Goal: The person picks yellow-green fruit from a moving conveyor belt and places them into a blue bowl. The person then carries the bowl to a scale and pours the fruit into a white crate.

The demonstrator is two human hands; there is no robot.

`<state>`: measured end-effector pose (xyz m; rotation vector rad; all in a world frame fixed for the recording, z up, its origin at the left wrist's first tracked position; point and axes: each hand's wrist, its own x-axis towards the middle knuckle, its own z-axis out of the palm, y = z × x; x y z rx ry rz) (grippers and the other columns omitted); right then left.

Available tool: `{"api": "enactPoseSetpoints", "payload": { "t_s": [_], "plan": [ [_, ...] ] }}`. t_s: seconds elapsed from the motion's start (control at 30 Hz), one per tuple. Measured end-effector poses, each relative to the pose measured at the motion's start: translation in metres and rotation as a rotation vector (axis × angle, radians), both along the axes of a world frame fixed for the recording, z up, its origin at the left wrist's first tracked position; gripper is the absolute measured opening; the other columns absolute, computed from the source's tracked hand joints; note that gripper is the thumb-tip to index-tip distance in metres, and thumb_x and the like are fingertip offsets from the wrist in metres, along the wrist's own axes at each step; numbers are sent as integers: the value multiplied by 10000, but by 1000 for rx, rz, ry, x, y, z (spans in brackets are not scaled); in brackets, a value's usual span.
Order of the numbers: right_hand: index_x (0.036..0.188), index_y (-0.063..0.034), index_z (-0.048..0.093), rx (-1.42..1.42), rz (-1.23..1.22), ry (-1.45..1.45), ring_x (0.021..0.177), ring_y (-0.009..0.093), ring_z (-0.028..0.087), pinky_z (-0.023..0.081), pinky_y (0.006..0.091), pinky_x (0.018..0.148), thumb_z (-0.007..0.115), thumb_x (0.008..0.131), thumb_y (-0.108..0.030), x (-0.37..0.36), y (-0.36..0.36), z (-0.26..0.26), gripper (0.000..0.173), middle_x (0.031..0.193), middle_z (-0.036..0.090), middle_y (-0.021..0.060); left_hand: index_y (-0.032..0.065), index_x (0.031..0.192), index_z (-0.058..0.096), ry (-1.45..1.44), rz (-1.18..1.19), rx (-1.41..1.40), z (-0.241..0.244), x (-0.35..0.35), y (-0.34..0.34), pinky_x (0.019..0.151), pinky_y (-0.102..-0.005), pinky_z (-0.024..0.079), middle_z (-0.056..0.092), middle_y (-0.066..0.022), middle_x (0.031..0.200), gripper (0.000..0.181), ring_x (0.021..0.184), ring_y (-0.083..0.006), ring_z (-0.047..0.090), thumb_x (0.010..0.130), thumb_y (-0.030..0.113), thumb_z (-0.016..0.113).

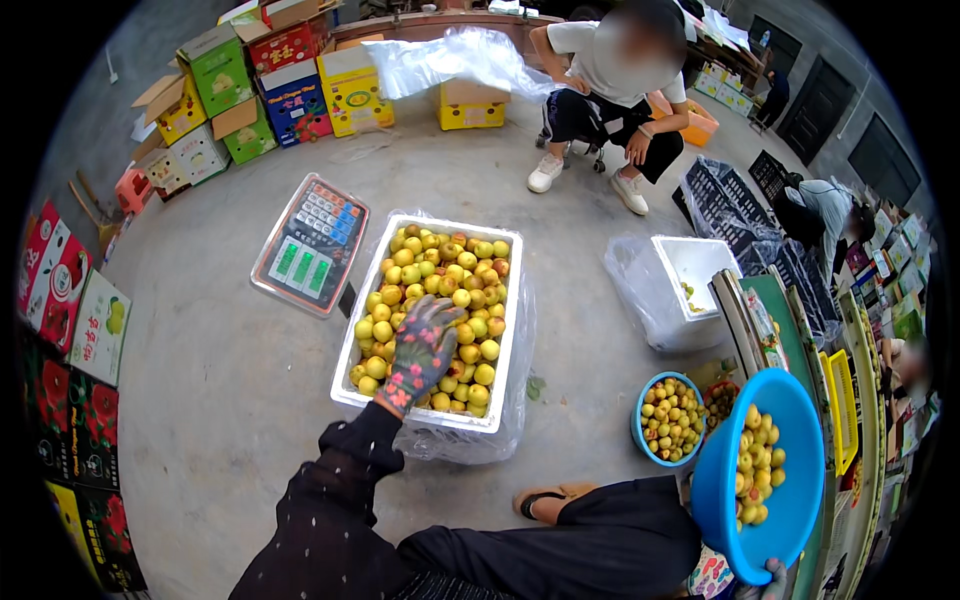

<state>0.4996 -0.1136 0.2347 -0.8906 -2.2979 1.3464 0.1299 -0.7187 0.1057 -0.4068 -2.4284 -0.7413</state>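
My left hand (422,346), in a dark floral glove, lies palm down on small round fruit (409,274), yellow-green with reddish-brown patches. Its palm is hidden, so whether the fingers hold a fruit does not show. The fruit fills a white foam box (513,292) with clear plastic around its outside. At the lower right edge my gloved right hand (774,582), partly cut off, grips the rim of a large blue plastic basin (716,480). The basin is tilted and has more such fruit along one side. A digital scale's display panel (311,244) stands left of the box.
A smaller blue tub (639,427) of fruit stands near the basin. Beyond it is another foam box (690,281) beside a green sorting conveyor (780,311). A seated person (611,82) faces me; others work at right. Fruit cartons (292,101) line the back and left.
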Motion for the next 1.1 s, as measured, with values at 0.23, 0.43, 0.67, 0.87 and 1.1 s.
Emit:
{"api": "enactPoseSetpoints", "payload": {
  "t_s": [0.23, 0.43, 0.67, 0.87, 1.1],
  "plan": [
    [1065, -7, 556, -797, -609, 94, 501, 160, 512, 429, 277, 433, 572, 918, -151, 22, -41, 10, 206, 767, 592, 61, 79, 989, 667, -249, -2, -230, 3, 11, 20, 958, -434, 425, 644, -120, 1053, 242, 1069, -311, 574, 843, 269, 633],
    [918, -109, 567, -538, -539, -2, 504, 152, 496, 388, 249, 439, 555, 953, -250, 65, -72, -7, 145, 663, 511, 13, 85, 950, 652, 14, -196, -284, -13, 46, 39, 878, -445, 469, 632, -100, 962, 191, 988, -307, 609, 784, 177, 678],
    [1014, -86, 563, -436, -524, -67, 565, 150, 514, 414, 253, 482, 532, 969, -234, 77, -72, -32, 158, 747, 538, 30, 103, 1097, 638, -91, -212, -312, -32, 82, 44, 1002, -499, 401, 610, -102, 1159, 337, 1150, -341, 541, 782, 218, 676],
    [1097, -66, 559, -415, -524, -78, 618, 149, 530, 437, 257, 518, 513, 982, -221, 83, -70, -39, 198, 819, 560, 45, 86, 1219, 602, -114, -24, -472, -16, 53, 33, 1125, -588, 202, 549, -156, 1252, 546, 1226, -338, 482, 872, 508, 610],
    [1194, -43, 555, -411, -539, -89, 680, 148, 548, 464, 262, 561, 491, 998, -205, 91, -73, -45, 262, 903, 586, 62, 96, 1177, 579, -245, -254, -213, -36, 73, 14, 1108, -584, 251, 568, -124, 1208, 469, 1171, -341, 518, 812, 365, 699]
  ]
}}
